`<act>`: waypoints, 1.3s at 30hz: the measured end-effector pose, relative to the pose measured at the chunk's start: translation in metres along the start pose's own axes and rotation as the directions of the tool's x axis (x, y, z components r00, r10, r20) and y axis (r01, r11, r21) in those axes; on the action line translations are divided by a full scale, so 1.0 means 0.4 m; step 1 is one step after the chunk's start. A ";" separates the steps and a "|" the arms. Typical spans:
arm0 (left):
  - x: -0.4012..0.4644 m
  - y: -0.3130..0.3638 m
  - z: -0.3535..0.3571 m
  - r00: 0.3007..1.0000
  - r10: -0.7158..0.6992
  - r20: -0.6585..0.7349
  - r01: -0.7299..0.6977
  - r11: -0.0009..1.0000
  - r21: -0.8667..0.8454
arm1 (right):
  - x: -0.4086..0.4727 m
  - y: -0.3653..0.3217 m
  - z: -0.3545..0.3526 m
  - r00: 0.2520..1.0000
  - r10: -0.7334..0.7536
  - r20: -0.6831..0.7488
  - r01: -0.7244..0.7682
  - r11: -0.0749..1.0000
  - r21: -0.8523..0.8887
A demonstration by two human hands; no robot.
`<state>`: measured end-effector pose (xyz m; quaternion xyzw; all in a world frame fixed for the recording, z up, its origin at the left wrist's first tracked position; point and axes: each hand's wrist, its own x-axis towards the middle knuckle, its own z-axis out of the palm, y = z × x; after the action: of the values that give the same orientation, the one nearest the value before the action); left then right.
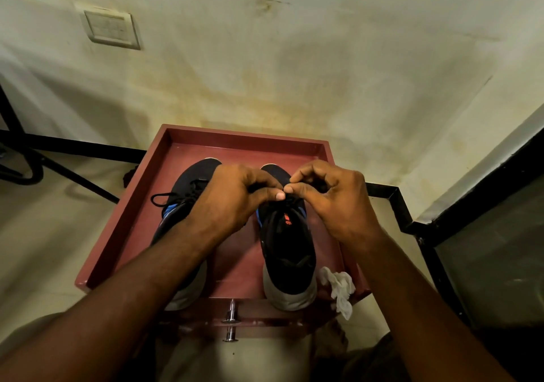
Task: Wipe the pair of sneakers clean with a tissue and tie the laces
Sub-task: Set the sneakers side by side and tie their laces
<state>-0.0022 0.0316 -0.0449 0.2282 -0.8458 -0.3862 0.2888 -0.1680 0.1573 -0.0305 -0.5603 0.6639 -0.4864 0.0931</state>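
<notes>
1. nearest the camera, below the red tray (123,213), a metal knob (231,320) sticks out from the front face of the red unit that carries the tray.
2. at the tray's near right corner a crumpled white tissue (338,289) lies just beside the heel of the right sneaker (290,252), with its lower end hanging over the tray's front edge.
3. both sneakers stand side by side inside the tray, heels toward the near edge, toes toward the far wall of the tray. they are black with pale soles and blue trim.
4. the left sneaker (195,184) sits in the tray's left half, largely covered by the left forearm; a loop of its black lace (160,197) sticks out toward the tray's left wall.
5. the left hand (232,202) reaches across the middle of the tray to the right sneaker's lacing, fingers curled in, thumb and forefinger pinched on the black laces (294,200).
6. the right hand (332,199) meets it from the tray's right side, also curled, its thumb and forefinger pinching the same laces; the two thumbs almost touch above the tongue, which bears an orange mark.
7. beyond the tray's far wall rises a stained pale wall (294,72), with a switch plate (110,28) up and to the left of the tray.
</notes>
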 end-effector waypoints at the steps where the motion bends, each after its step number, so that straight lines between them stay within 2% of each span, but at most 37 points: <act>1: -0.001 0.004 0.000 0.999 0.011 0.043 -0.013 0.999 0.033 | 0.000 0.000 0.002 1.000 -0.023 -0.005 0.023 1.000 -0.003; 3: -0.003 0.009 0.002 0.990 -0.019 0.141 0.016 1.000 0.023 | 0.003 0.004 0.010 1.000 -0.021 -0.020 0.021 1.000 0.015; 5: -0.006 0.004 0.007 0.965 -0.112 0.238 0.154 0.974 -0.167 | 0.006 0.007 0.015 0.999 0.030 -0.041 -0.027 0.997 0.068; 7: -0.009 0.006 0.015 0.926 -0.227 0.302 0.348 0.824 -0.447 | 0.009 0.010 0.019 0.998 0.035 -0.048 -0.031 0.996 0.082; 9: -0.008 0.016 0.021 0.893 -0.307 0.329 0.450 0.646 -0.617 | 0.007 0.008 0.023 0.999 -0.004 -0.052 0.007 0.998 0.059; 12: -0.002 0.017 0.025 0.868 -0.350 0.351 0.492 0.516 -0.701 | 0.001 -0.007 0.029 0.999 -0.008 -0.047 0.011 0.998 0.055; 17: 0.000 0.025 0.027 0.860 -0.386 0.334 0.497 0.487 -0.718 | 0.004 -0.013 0.026 0.991 0.071 -0.111 -0.075 0.996 -0.036; 18: 0.000 0.025 0.020 0.868 -0.398 0.298 0.484 0.537 -0.691 | 0.004 -0.014 0.018 0.991 0.097 -0.097 -0.103 0.993 -0.051; 19: 0.001 0.020 0.011 0.883 -0.404 0.239 0.460 0.649 -0.606 | 0.004 -0.010 0.007 0.989 0.131 -0.071 -0.136 0.989 -0.065; 21: 0.005 -0.012 -0.021 0.931 -0.352 0.095 0.364 0.909 -0.202 | 0.003 0.002 -0.027 0.973 0.232 -0.007 -0.231 0.966 -0.114; 22: 0.006 -0.030 -0.039 0.946 -0.322 0.044 0.322 0.947 0.024 | 0.002 0.015 -0.049 0.955 0.297 0.014 -0.290 0.942 -0.171; 24: 0.002 -0.053 -0.072 0.950 -0.313 -0.003 0.299 0.906 0.301 | -0.003 0.043 -0.089 0.897 0.442 0.026 -0.418 0.864 -0.281; 27: -0.005 -0.046 -0.082 0.940 -0.335 0.060 0.283 0.868 0.408 | -0.014 0.067 -0.107 0.797 0.601 0.057 -0.564 0.775 -0.284; 30: 0.000 -0.044 -0.066 0.938 -0.335 0.091 0.249 0.832 0.495 | -0.016 0.069 -0.096 0.765 0.639 0.078 -0.584 0.741 -0.332; 33: -0.005 -0.055 -0.069 0.951 -0.302 0.066 0.226 0.823 0.521 | -0.016 0.068 -0.092 0.805 0.590 0.064 -0.540 0.773 -0.334; 37: -0.042 -0.041 -0.107 0.988 -0.144 -0.051 0.152 0.884 0.442 | -0.023 0.043 -0.084 0.860 0.509 -0.012 -0.492 0.825 -0.278; 39: -0.067 -0.007 -0.146 0.985 -0.152 -0.083 0.173 0.866 0.470 | -0.026 0.021 -0.087 0.887 0.456 -0.069 -0.458 0.853 -0.251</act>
<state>0.0564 0.0157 -0.0244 0.3707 -0.8859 -0.1849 0.2089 -0.1933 0.1839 -0.0235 -0.3922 0.8362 -0.3611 0.1291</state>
